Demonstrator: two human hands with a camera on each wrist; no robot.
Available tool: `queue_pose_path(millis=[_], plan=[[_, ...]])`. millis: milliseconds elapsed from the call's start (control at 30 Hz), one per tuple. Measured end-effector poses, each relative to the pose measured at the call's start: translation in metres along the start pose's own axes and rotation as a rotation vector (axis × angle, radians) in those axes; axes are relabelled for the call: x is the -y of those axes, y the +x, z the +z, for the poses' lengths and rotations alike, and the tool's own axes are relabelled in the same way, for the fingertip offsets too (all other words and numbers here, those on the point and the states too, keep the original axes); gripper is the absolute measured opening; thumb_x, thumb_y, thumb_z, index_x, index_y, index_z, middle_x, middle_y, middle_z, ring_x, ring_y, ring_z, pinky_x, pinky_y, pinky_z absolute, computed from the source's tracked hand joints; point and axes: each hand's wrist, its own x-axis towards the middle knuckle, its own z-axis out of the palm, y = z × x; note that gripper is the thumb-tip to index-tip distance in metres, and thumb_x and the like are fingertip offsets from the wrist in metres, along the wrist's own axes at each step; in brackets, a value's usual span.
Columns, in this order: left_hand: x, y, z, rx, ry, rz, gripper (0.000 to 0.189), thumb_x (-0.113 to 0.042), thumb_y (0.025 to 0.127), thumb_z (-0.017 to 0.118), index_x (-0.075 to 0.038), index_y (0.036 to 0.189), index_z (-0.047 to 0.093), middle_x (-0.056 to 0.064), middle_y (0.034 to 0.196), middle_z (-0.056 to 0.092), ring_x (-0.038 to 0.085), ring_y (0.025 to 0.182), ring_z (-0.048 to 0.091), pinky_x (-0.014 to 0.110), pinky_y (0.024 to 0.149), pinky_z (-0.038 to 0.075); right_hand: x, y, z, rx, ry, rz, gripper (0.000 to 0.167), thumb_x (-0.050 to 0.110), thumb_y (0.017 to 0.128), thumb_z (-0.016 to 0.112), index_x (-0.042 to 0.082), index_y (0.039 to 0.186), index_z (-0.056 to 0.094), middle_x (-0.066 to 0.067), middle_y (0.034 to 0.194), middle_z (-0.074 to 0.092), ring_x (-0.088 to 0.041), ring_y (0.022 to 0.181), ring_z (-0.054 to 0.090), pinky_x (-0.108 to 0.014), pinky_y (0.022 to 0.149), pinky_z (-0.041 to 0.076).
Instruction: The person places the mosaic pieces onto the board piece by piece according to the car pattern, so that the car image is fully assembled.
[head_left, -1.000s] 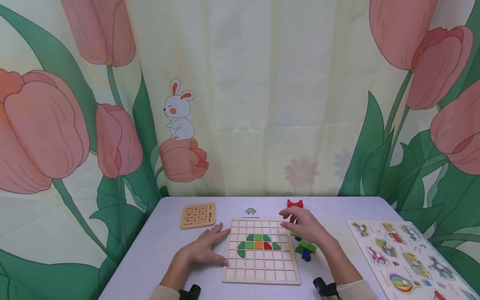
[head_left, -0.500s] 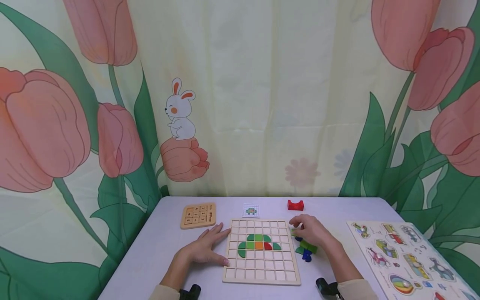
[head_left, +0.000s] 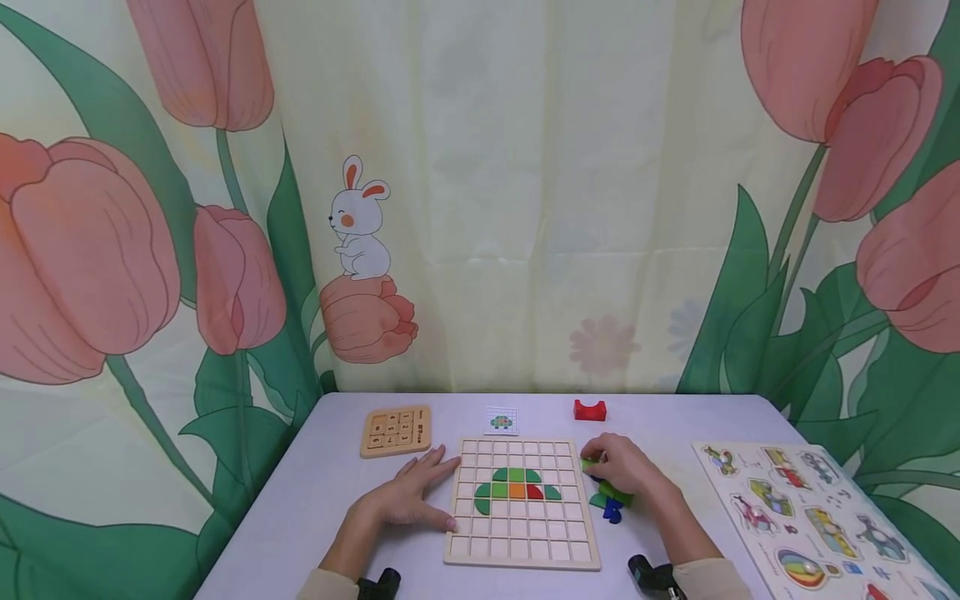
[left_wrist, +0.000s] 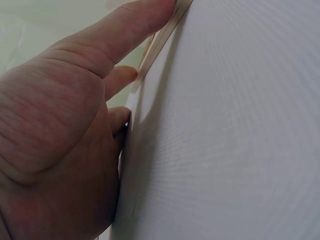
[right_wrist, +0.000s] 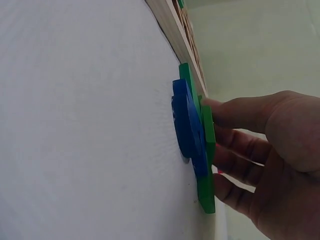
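Note:
In the head view, a wooden grid board (head_left: 522,551) lies on the table, with green, orange and red pieces (head_left: 517,492) set in its middle cells. My left hand (head_left: 405,496) rests at the board's left edge, fingers spread and thumb on the rim. Beyond the board's right edge, my right hand (head_left: 626,467) has its thumb and fingertips curled at a small green block (head_left: 587,463), which they appear to pinch. Under and beside that hand lies a loose pile of green blocks and blue blocks (head_left: 612,508). In the right wrist view, the fingers partly hide the pinched block.
A small pattern card (head_left: 502,421) lies behind the board. A red notched block (head_left: 590,410) is at the back right. A wooden number puzzle (head_left: 396,431) lies at the back left. On the right is a large picture puzzle board (head_left: 810,508).
My right hand has moved from over the board's far right corner, right and down to the loose pile, uncovering the red block. My left hand has stayed in place.

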Motion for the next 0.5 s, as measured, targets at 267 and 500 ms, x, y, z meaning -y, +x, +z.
queue_pose_path(millis=[267, 500], plan=[[0.001, 0.0001, -0.0007, -0.005, -0.008, -0.009, 0.108, -0.065, 0.072, 0.086, -0.031, 0.162, 0.038, 0.01, 0.176, 0.015, 0.037, 0.163, 0.007, 0.066, 0.13, 0.005, 0.0034, 0.001, 0.0009, -0.002, 0.02, -0.004, 0.014, 0.009, 0.091, 0.079, 0.014, 0.1, 0.07, -0.001, 0.091, 0.063, -0.018, 0.085, 0.056, -0.029, 0.073, 0.053], [-0.0004, -0.0008, 0.0, -0.004, -0.001, -0.004, 0.109, -0.065, 0.071, 0.086, -0.029, 0.162, 0.038, 0.011, 0.175, 0.015, 0.039, 0.163, 0.008, 0.066, 0.13, 0.006, 0.003, -0.0027, -0.002, -0.046, 0.068, -0.029, 0.012, 0.007, 0.091, 0.078, 0.017, 0.096, 0.073, 0.0, 0.09, 0.065, -0.018, 0.086, 0.058, -0.03, 0.075, 0.056]])
